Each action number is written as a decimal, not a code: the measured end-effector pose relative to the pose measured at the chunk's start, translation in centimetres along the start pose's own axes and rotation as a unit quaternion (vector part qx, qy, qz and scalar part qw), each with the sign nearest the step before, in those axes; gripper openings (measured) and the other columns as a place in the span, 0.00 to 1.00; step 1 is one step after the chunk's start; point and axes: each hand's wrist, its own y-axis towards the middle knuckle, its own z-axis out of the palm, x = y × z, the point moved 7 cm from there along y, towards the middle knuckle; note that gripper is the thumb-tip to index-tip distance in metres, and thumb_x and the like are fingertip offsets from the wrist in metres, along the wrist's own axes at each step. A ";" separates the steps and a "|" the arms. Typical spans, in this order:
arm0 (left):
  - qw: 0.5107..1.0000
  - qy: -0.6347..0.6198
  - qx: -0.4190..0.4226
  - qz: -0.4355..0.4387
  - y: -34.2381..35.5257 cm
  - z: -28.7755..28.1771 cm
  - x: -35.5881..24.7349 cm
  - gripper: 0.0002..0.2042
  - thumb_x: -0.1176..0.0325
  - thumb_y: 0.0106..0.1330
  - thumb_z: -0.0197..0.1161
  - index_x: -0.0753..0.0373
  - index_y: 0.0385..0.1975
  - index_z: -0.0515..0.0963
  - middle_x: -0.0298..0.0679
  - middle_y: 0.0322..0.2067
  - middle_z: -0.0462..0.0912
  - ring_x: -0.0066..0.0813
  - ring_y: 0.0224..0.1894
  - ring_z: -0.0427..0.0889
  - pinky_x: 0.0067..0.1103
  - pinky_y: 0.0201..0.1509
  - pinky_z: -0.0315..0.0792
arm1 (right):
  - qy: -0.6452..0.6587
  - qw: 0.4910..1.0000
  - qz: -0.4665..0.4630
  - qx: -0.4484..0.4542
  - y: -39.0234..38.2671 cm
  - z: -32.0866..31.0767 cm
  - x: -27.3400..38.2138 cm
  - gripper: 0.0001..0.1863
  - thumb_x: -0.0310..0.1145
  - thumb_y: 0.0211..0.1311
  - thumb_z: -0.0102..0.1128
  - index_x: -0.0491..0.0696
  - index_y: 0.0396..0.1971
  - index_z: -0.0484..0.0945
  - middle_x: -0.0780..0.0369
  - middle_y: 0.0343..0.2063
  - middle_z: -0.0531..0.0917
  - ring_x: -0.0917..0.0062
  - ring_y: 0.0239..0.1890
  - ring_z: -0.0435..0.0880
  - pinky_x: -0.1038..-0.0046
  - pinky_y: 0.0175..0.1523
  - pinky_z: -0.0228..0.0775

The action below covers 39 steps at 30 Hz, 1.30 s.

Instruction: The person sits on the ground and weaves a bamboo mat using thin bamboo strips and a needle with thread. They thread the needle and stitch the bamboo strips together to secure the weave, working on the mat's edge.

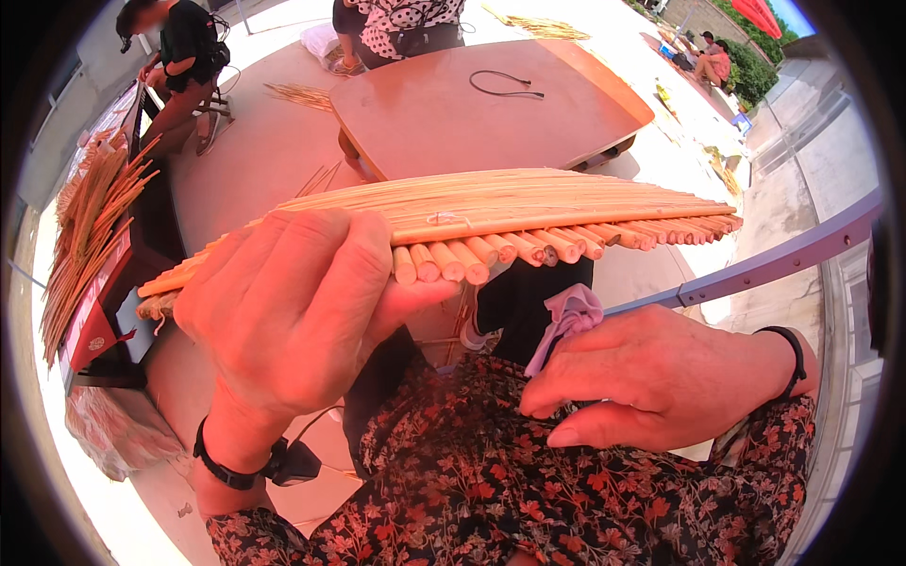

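My left hand (288,307) grips a flat mat of bamboo sticks (528,212) bound side by side, holding it up in front of me with its cut ends facing me. My right hand (651,377) rests low on my flowered clothing, its fingers pinched on a strip of pale purple cloth (569,316) that sticks up just below the mat. A black band circles each wrist.
A low brown table (472,104) with a black cord (507,83) stands beyond the mat. Loose bamboo sticks (85,226) pile on a dark stand at left. A grey bar (783,259) slants at right. Other people sit or stand at the far edge.
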 end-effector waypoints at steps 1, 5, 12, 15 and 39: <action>1.000 0.017 0.010 0.004 -0.5 0.1 -1.4 0.21 0.51 0.57 0.66 0.68 0.32 0.80 0.39 0.25 0.79 0.33 0.24 0.78 0.25 0.25 0.71 | 0.141 0.989 0.049 -0.007 0.4 1.8 -3.1 0.15 0.32 0.62 0.63 0.45 0.47 0.77 0.62 0.39 0.81 0.73 0.42 0.82 0.72 0.46 0.74; 0.997 0.050 0.055 0.024 -2.9 2.5 -5.5 0.22 0.52 0.64 0.62 0.70 0.34 0.80 0.43 0.27 0.81 0.35 0.27 0.82 0.24 0.29 0.75 | 0.576 0.796 0.024 -0.184 1.2 7.9 -11.6 0.26 0.20 0.58 0.61 0.47 0.58 0.69 0.63 0.52 0.77 0.73 0.57 0.74 0.69 0.60 0.68; 0.995 0.053 0.075 0.030 -4.9 5.0 -8.6 0.22 0.51 0.68 0.59 0.70 0.30 0.81 0.45 0.26 0.83 0.36 0.29 0.85 0.22 0.29 0.77 | 0.722 0.637 -0.011 -0.270 2.5 12.2 -14.2 0.32 0.16 0.56 0.60 0.48 0.61 0.64 0.61 0.58 0.72 0.71 0.62 0.70 0.66 0.65 0.65; 0.995 0.051 0.088 0.014 -5.0 5.6 -9.1 0.23 0.51 0.68 0.59 0.70 0.31 0.81 0.45 0.27 0.83 0.37 0.29 0.85 0.24 0.30 0.78 | 0.598 0.733 -0.017 -0.323 2.9 13.3 -16.5 0.28 0.19 0.59 0.61 0.48 0.59 0.65 0.62 0.55 0.73 0.74 0.59 0.73 0.67 0.63 0.67; 0.989 0.019 0.063 -0.132 -2.1 6.5 -5.7 0.17 0.61 0.71 0.57 0.74 0.40 0.79 0.46 0.33 0.83 0.35 0.33 0.82 0.22 0.33 0.76 | 0.490 0.661 -0.237 -0.516 2.4 5.3 -16.5 0.04 0.18 0.59 0.62 0.40 0.33 0.79 0.66 0.32 0.78 0.88 0.31 0.75 0.84 0.34 0.65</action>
